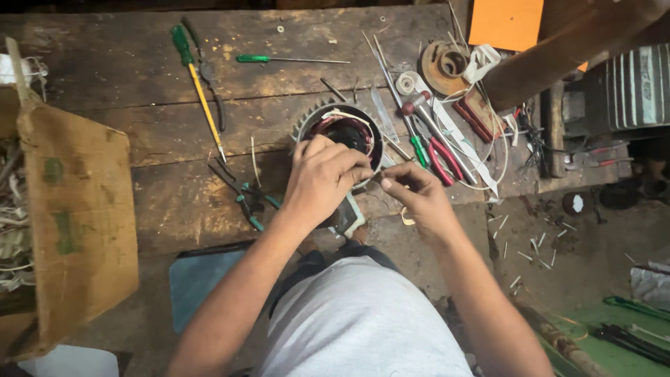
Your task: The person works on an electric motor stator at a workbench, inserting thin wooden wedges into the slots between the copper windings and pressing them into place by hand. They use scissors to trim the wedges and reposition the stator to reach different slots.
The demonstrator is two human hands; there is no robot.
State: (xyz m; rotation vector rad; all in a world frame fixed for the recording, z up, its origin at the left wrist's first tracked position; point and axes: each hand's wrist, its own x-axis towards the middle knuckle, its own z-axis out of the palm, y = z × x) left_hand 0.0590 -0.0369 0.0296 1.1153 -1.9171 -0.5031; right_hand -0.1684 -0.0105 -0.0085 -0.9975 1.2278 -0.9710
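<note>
A round motor stator (pixel 340 130) with copper windings and a finned metal rim stands on a worn wooden bench (pixel 153 126). My left hand (pixel 322 178) lies over its near rim, fingers curled and pinching at the winding edge. My right hand (pixel 413 192) sits just to the right, fingertips pinched together on something thin, possibly a wire or an insulation strip; it is too small to tell. The two hands almost touch at the stator's front right edge.
Green-handled screwdrivers (pixel 197 84) (pixel 289 60), red-handled pliers (pixel 440 159), a hammer (pixel 431 126) and a rusty disc (pixel 445 66) lie around the stator. A cardboard box (pixel 77 223) stands at left. Cut white strips (pixel 534 248) litter the floor at right.
</note>
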